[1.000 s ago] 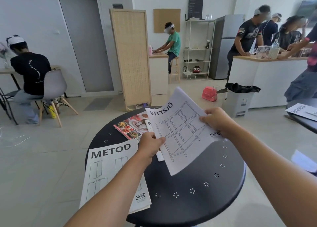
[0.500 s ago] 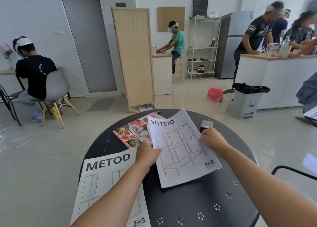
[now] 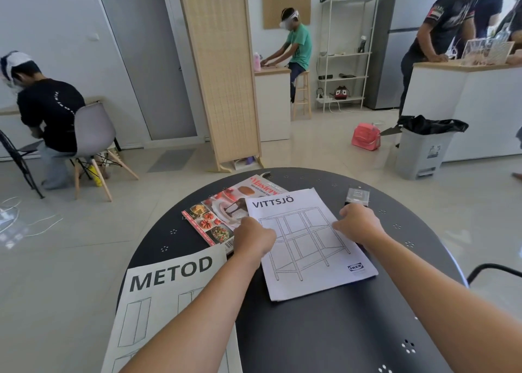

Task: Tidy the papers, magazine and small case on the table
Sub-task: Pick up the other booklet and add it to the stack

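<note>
Pressing down on the VITTSJÖ booklet (image 3: 308, 245), both hands rest on its sheet: the left hand (image 3: 252, 240) at its left edge, the right hand (image 3: 358, 223) at its right edge. Each hand's fingers are curled against the paper; whether they pinch the edge or only lie on it I cannot tell. The booklet lies flat on the round black tabletop (image 3: 324, 330), its upper left corner overlapping the magazine (image 3: 223, 211). Beyond the booklet's upper right corner, just past the right hand, sits the small case (image 3: 358, 195). The METOD booklet (image 3: 169, 302) lies to the booklet's lower left, overhanging the tabletop rim.

The step in hand appears to be settling this booklet squarely. To do it well, slide it with flat palms rather than lifting one corner, so the thin pages do not buckle, and line its edge with the magazine's.

Near the booklet's lower side the tabletop is bare, giving room to gather a stack. The overhanging METOD booklet could slip off if nudged by the left forearm.
</note>
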A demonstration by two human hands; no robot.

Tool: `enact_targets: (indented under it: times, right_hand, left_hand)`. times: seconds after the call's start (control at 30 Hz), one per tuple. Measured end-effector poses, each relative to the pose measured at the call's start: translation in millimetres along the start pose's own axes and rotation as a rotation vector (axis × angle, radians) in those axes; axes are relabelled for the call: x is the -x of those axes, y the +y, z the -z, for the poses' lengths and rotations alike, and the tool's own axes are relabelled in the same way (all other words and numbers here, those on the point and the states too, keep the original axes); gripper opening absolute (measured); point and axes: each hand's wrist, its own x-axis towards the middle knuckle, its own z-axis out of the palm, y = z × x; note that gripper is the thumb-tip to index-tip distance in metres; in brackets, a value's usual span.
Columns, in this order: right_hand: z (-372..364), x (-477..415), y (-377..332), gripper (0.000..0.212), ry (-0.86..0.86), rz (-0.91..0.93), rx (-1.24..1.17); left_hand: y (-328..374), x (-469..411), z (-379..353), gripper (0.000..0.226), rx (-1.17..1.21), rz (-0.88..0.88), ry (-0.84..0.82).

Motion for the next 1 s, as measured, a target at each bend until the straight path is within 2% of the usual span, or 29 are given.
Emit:
enact_targets:
  times: [0.03,0.07,0.1,0.2,0.4,0.57,0.7,0.77,0.9,1.0]
  right_hand:
    - [-0.5,-1.0,-0.8,0.01,-0.004,-0.006,0.004]
    - [-1.1,-2.3,-0.3,0.007,0.0,-0.009,0.01]
    - [-2.2,-3.2,1.4,0.016,-0.003,-0.018,0.007]
    - [-3.1,-0.2,5.2,0.022,-0.014,-0.03,-0.014]
    - [4.4,11.9,4.9,0.04,-0.077,-0.049,-0.102]
    - [5.5,22.4,2.6,0.053,-0.154,-0.082,-0.375]
    - [6.3,39.5,-9.7,0.041,-0.292,-0.113,-0.566]
    - [2.4,48.6,-16.4,0.045,-0.292,-0.084,-0.554]
    - [-6.2,73.6,-39.8,0.025,-0.291,-0.023,-0.535]
    - [-15.9,90.8,-55.6,0.02,-0.319,0.027,-0.518]
  left_hand:
    - [1.9,-0.9,-1.7,0.032,0.048,0.009,-0.009]
    - [3.6,-0.7,-2.6,0.031,0.093,0.015,-0.013]
    - [5.3,0.3,-2.9,0.03,0.133,0.023,-0.014]
    - [1.9,3.5,-5.3,0.026,0.205,0.049,-0.003]
    - [-9.1,18.4,-8.0,0.035,0.293,-0.014,0.017]
    - [-7.0,34.0,13.5,0.032,0.358,-0.08,0.022]
    - [-13.1,45.2,37.8,0.027,0.37,-0.098,0.06]
    - [-19.0,52.3,51.3,0.025,0.377,-0.096,0.092]
    - [-35.4,67.5,80.2,0.022,0.368,-0.084,0.13]
    - [-51.9,78.0,103.5,0.015,0.284,-0.064,0.176]
